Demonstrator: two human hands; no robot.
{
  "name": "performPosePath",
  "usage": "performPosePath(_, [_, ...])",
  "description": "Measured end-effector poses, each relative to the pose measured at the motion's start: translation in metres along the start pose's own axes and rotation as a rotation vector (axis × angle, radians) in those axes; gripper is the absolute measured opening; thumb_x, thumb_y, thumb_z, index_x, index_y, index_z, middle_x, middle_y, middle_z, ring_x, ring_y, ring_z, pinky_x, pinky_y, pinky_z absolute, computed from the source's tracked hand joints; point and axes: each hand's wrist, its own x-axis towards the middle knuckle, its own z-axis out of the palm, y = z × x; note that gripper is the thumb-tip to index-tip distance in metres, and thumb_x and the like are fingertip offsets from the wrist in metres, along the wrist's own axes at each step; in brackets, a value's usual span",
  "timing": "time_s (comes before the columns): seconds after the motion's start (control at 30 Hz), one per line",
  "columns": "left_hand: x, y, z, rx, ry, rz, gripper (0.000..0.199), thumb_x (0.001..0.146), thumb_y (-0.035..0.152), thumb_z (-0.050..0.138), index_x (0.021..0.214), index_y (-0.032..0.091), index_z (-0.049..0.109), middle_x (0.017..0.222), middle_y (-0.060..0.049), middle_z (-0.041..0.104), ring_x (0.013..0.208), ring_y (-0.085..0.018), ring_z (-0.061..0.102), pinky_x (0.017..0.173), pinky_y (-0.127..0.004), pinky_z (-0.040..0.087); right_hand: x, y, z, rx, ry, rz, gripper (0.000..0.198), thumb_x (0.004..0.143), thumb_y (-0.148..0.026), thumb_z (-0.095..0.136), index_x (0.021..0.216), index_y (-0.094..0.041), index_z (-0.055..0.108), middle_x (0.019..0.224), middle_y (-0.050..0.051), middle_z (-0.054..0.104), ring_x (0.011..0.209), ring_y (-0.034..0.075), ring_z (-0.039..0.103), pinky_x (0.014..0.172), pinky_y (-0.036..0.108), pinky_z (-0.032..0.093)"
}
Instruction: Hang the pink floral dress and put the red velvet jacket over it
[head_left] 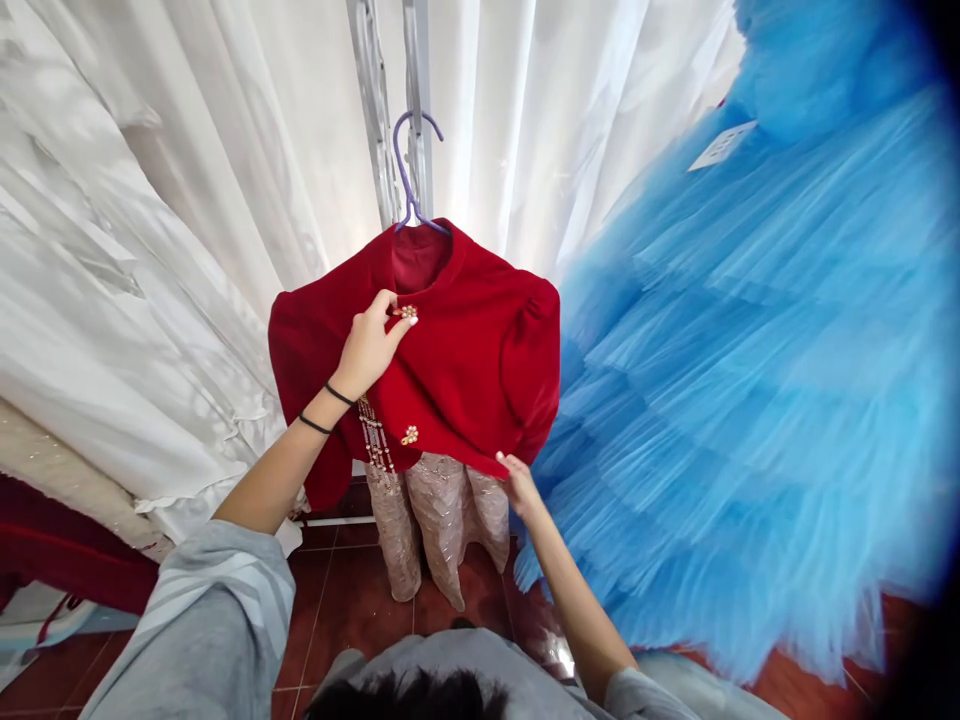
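Note:
A red velvet jacket point(465, 350) with puffed sleeves hangs in front of me on a purple hanger point(406, 180). My left hand point(369, 345) is closed at its front edge below the neckline, thumb and fingers pinching beside a gold flower-shaped brooch point(409, 312). Lower on the front sits a second flower brooch point(409, 435). My right hand point(519, 485) grips the jacket's bottom hem on the right. Strands of beads point(377, 440) dangle below my left wrist, and a shiny beige skirt point(435, 510) shows under the hem.
Behind the jacket stands a metal rack post point(375, 100) before a white curtain point(495, 110). White gowns point(150, 250) fill the left side. A wide blue tulle gown point(750, 400) with a white tag point(722, 146) takes up the right. Dark red tiles point(337, 590) cover the floor.

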Motion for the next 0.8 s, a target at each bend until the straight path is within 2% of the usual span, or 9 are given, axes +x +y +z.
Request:
performPosePath(0.1, [-0.005,-0.002,0.005,0.217,-0.014,-0.021,0.026,0.085,0.037,0.064,0.107,0.023,0.057,0.081,-0.003,0.067,0.076,-0.023,0.065,0.066,-0.028,0.046,-0.005,-0.007,0.012,-0.182,0.025,0.033,0.037,0.072,-0.042,0.071,0.053,-0.021,0.046,0.057,0.007,0.060,0.065,0.024,0.065,0.063,0.035,0.052])
performPosePath(0.2, [-0.002,0.005,-0.006,0.260,0.050,0.079,0.025,0.091,0.046,0.056,0.098,0.022,0.061,0.077,-0.003,0.066,0.074,-0.020,0.064,0.068,-0.028,0.047,-0.006,-0.063,0.014,-0.485,0.183,-0.158,0.032,0.078,-0.035,0.067,0.056,-0.021,0.049,0.066,0.010,0.063,0.082,0.027,0.066,0.074,0.036,0.049])
performPosePath(0.27, [0.006,0.008,-0.021,0.290,0.162,0.210,0.027,0.095,0.044,0.049,0.098,0.021,0.063,0.088,-0.006,0.067,0.086,-0.022,0.064,0.079,-0.032,0.050,-0.003,-0.122,0.018,-0.766,0.287,-0.506,0.023,0.086,-0.039,0.058,0.074,-0.020,0.061,0.080,0.012,0.068,0.086,0.028,0.066,0.079,0.039,0.049])
performPosePath(0.33, [0.019,0.007,-0.035,0.329,0.225,0.333,0.027,0.095,0.037,0.049,0.110,0.020,0.063,0.109,-0.010,0.065,0.106,-0.026,0.059,0.096,-0.038,0.047,0.004,-0.184,0.030,-0.840,0.287,-0.927,0.028,0.092,-0.040,0.049,0.103,-0.020,0.065,0.101,0.013,0.070,0.091,0.026,0.065,0.084,0.041,0.050])
performPosePath(0.4, [0.034,0.002,-0.045,0.337,0.173,0.414,0.032,0.095,0.031,0.049,0.124,0.021,0.058,0.126,-0.012,0.058,0.120,-0.028,0.051,0.105,-0.044,0.041,0.015,-0.239,0.051,-0.850,0.218,-1.273,0.037,0.093,-0.037,0.046,0.124,-0.020,0.058,0.121,0.014,0.065,0.110,0.027,0.060,0.095,0.045,0.048])
performPosePath(0.47, [0.048,-0.005,-0.049,0.328,0.061,0.465,0.035,0.095,0.027,0.048,0.129,0.024,0.056,0.135,-0.011,0.052,0.125,-0.028,0.048,0.106,-0.044,0.041,0.028,-0.280,0.076,-0.922,0.095,-1.476,0.050,0.090,-0.040,0.052,0.136,-0.020,0.050,0.138,0.014,0.054,0.126,0.031,0.050,0.104,0.050,0.042])
performPosePath(0.53, [0.058,-0.012,-0.051,0.308,-0.023,0.499,0.030,0.095,0.026,0.045,0.121,0.024,0.061,0.136,-0.009,0.051,0.124,-0.026,0.050,0.103,-0.042,0.044,0.040,-0.307,0.098,-0.993,-0.042,-1.547,0.052,0.089,-0.041,0.054,0.136,-0.019,0.050,0.143,0.014,0.050,0.128,0.032,0.047,0.106,0.051,0.040])
performPosePath(0.63, [0.071,-0.017,-0.053,0.212,-0.018,0.476,0.023,0.095,0.026,0.044,0.102,0.019,0.065,0.119,-0.008,0.062,0.109,-0.022,0.058,0.096,-0.036,0.046,0.054,-0.328,0.120,-0.949,-0.159,-1.495,0.034,0.096,-0.037,0.043,0.116,-0.018,0.064,0.121,0.012,0.064,0.109,0.027,0.058,0.099,0.045,0.045])
performPosePath(0.8, [0.097,-0.017,-0.058,0.045,0.021,0.195,0.014,0.091,0.022,0.048,0.086,0.016,0.061,0.078,-0.003,0.061,0.075,-0.016,0.057,0.077,-0.029,0.047,0.078,-0.351,0.141,-0.657,-0.052,-1.347,0.031,0.096,-0.039,0.044,0.092,-0.018,0.066,0.085,0.006,0.066,0.081,0.019,0.059,0.084,0.034,0.049])
